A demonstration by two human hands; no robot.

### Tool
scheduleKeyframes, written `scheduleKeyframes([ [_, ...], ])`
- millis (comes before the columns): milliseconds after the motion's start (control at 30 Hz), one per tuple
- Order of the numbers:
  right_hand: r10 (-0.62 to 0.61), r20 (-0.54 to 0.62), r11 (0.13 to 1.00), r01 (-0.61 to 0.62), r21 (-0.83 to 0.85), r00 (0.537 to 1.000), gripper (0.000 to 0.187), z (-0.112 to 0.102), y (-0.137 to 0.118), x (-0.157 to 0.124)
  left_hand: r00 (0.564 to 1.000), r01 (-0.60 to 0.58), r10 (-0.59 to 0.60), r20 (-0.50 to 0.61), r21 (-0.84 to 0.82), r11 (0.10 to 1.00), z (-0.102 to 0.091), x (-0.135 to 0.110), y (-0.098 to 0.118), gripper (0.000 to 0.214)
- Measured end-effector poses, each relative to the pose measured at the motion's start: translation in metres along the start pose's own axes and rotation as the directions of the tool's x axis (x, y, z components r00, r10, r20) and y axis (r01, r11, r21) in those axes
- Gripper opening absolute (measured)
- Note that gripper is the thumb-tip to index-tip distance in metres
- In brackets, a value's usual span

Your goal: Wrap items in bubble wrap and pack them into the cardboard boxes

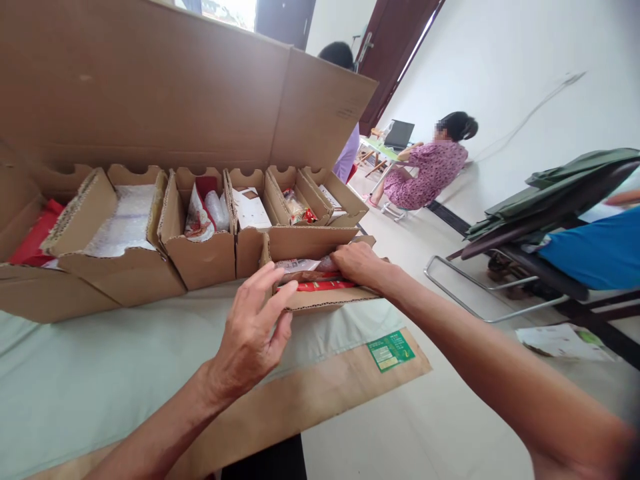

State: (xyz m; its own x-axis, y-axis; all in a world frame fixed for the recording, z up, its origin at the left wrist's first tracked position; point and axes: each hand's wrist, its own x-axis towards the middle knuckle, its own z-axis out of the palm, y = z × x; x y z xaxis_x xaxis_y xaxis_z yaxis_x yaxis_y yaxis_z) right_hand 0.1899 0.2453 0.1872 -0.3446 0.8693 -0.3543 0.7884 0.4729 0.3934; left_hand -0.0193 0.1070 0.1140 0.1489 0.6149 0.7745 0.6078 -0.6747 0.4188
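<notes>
A small open cardboard box (330, 305) lies in front of a row of similar boxes, with a red packet (325, 285) and other plastic packaging (300, 265) inside. My right hand (361, 261) reaches into its right part, fingers bent down among the packets; the fingertips are hidden, so what they grip does not show. At the box's left end my left hand (257, 327) is held with fingers apart and nothing in it, the fingertips close to the near wall. Whether they touch the cardboard I cannot tell.
Behind stand several cardboard boxes (200, 260) holding bubble-wrapped and bagged items, before a tall cardboard panel (200, 87). A pale green cloth (165, 347) covers the table. To the right are a chair (520, 267) and a seated person (425, 167); another person is partly hidden behind the panel.
</notes>
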Motion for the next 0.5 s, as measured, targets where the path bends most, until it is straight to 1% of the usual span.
scheduleKeyframes([
  [67,0.002,0.005,1.000,-0.002,0.011,1.000,0.031,-0.002,0.001,0.001,0.998,0.050,-0.049,-0.043,0.017,0.999,-0.003,-0.007,0.003,0.054],
  [133,0.006,-0.002,1.000,-0.006,0.018,1.000,0.031,-0.005,0.008,-0.006,0.992,0.117,-0.115,-0.048,0.033,0.993,-0.008,-0.016,0.003,0.055],
  [167,0.030,-0.043,0.999,-0.028,0.046,0.999,0.033,-0.005,0.013,-0.014,0.987,0.155,-0.153,-0.045,0.039,0.987,-0.012,-0.021,0.002,0.054],
  [200,0.075,-0.121,0.992,-0.062,0.111,0.990,0.036,-0.004,0.020,-0.026,0.980,0.196,-0.194,-0.045,0.044,0.980,-0.015,-0.026,0.000,0.053],
  [233,0.149,-0.228,0.972,-0.099,0.215,0.962,0.038,-0.001,0.028,-0.041,0.970,0.242,-0.240,-0.044,0.045,0.969,-0.018,-0.032,-0.002,0.051],
  [267,0.266,-0.353,0.921,-0.128,0.368,0.897,0.040,0.006,0.035,-0.058,0.955,0.296,-0.294,-0.042,0.041,0.954,-0.021,-0.037,-0.005,0.050],
  [300,0.391,-0.456,0.837,-0.102,0.538,0.799,0.039,0.016,0.042,-0.075,0.933,0.359,-0.357,-0.037,0.030,0.933,-0.023,-0.042,-0.008,0.049],
  [333,0.511,-0.503,0.740,-0.058,0.671,0.697,0.037,0.029,0.048,-0.091,0.903,0.429,-0.428,-0.021,0.011,0.903,-0.023,-0.047,-0.011,0.049],
  [367,0.608,-0.496,0.648,-0.027,0.761,0.620,0.035,0.045,0.051,-0.104,0.869,0.496,-0.496,0.008,-0.018,0.868,-0.022,-0.051,-0.013,0.051],
  [400,0.670,-0.457,0.565,-0.002,0.825,0.586,0.036,0.063,0.051,-0.112,0.834,0.552,-0.550,0.050,-0.054,0.832,-0.019,-0.053,-0.016,0.055],
  [433,0.675,-0.402,0.498,0.021,0.867,0.618,0.040,0.082,0.049,-0.115,0.803,0.595,-0.588,0.095,-0.097,0.798,-0.014,-0.055,-0.019,0.060],
  [500,0.582,-0.306,0.376,0.084,0.923,0.754,0.058,0.115,0.038,-0.106,0.761,0.648,-0.624,0.175,-0.180,0.740,0.001,-0.055,-0.026,0.074],
])
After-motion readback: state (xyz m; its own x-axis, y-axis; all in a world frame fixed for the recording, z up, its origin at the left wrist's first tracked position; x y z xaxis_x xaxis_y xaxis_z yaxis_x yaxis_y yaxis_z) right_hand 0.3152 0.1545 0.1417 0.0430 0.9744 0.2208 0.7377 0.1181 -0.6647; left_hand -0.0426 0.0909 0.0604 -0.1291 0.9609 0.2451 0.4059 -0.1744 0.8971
